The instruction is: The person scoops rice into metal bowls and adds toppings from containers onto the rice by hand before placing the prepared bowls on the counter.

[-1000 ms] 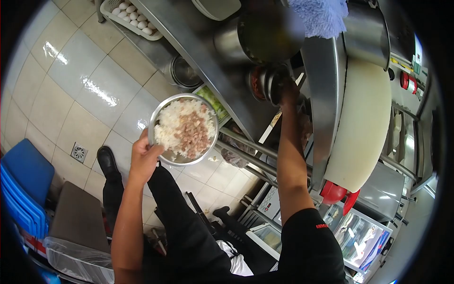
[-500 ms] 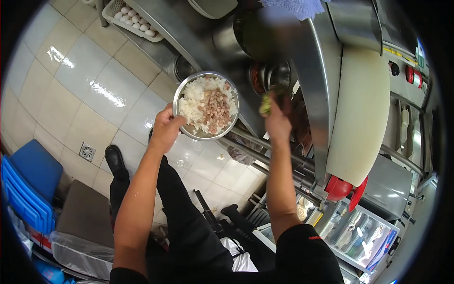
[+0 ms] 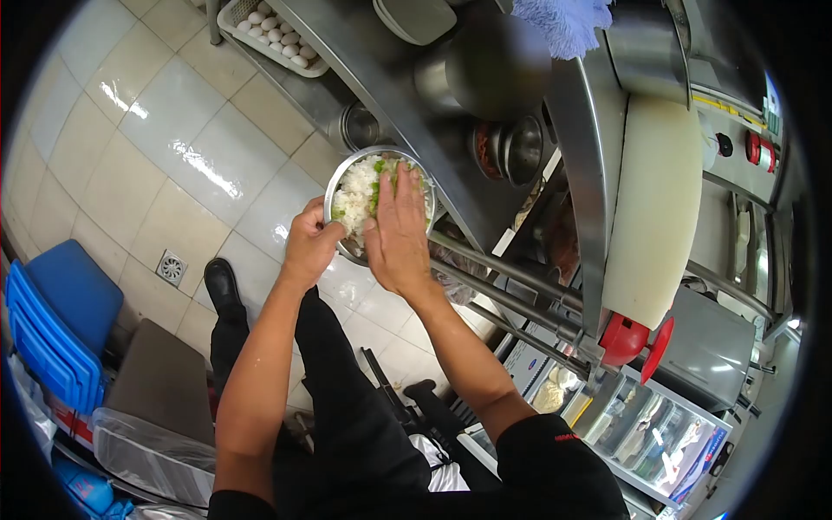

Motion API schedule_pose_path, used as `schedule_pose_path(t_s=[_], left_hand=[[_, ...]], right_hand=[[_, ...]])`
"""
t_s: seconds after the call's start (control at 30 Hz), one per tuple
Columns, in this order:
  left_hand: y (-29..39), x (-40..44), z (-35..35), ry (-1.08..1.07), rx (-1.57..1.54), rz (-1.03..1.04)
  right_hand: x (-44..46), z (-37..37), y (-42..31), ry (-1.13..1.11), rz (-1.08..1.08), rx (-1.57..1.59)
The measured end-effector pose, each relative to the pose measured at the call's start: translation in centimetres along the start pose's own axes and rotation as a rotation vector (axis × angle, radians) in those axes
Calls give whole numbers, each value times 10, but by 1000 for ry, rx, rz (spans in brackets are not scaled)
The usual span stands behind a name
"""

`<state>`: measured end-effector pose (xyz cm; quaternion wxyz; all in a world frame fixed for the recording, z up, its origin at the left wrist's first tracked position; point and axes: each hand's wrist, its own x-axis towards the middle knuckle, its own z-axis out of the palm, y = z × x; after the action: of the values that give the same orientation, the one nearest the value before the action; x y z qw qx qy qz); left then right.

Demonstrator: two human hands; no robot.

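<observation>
My left hand [image 3: 309,246] grips the near-left rim of a round metal bowl [image 3: 329,196], thumb on the inside. White rice [image 3: 357,185] fills the bowl's left side. Chopped green pieces [image 3: 379,165] lie scattered over the food. My right hand [image 3: 400,238] is over the bowl's right half, palm down with fingers stretched out, touching or just above the food. It covers most of the meat bits there, and whatever lies under the palm is hidden.
A steel counter [image 3: 347,65] runs diagonally beyond the bowl, with small metal containers [image 3: 523,149] on the shelf. A white basket of eggs [image 3: 282,35] sits at upper left. Metal rails [image 3: 511,270] and a thick white board [image 3: 654,208] are at right; blue stools [image 3: 65,321] stand left.
My right hand has come left from beside the shelf containers, where it held something green, to over the bowl. Green pieces now lie on the rice. My left hand still holds the bowl.
</observation>
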<state>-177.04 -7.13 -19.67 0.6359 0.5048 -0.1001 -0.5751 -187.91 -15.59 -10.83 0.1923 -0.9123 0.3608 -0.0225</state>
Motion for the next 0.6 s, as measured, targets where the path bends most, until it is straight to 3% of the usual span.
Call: schedule_pose_path(t_s=[0.13,0.23,0.27,0.43,0.57,0.6], left_hand=[[-16,-5,-6,51,12,5],[-28,-7,-12,37,47,-21],[-28,-8,-13,44,45,-24],[-31,-9,-13,42,102,-52],[-30,-7,-15,13,73,-103],[-33,-5,-15,-3,89,-42]], right_hand=[[-9,-13,-5,-256,25,-25],[-18,-24,-4,-311,136,69],[-17,-27,-3,-131,44,129],[-17,-46,-7,149,130,188],[-13,-53,-13,149,326,285],[-13,-48,-9,74,235,211]])
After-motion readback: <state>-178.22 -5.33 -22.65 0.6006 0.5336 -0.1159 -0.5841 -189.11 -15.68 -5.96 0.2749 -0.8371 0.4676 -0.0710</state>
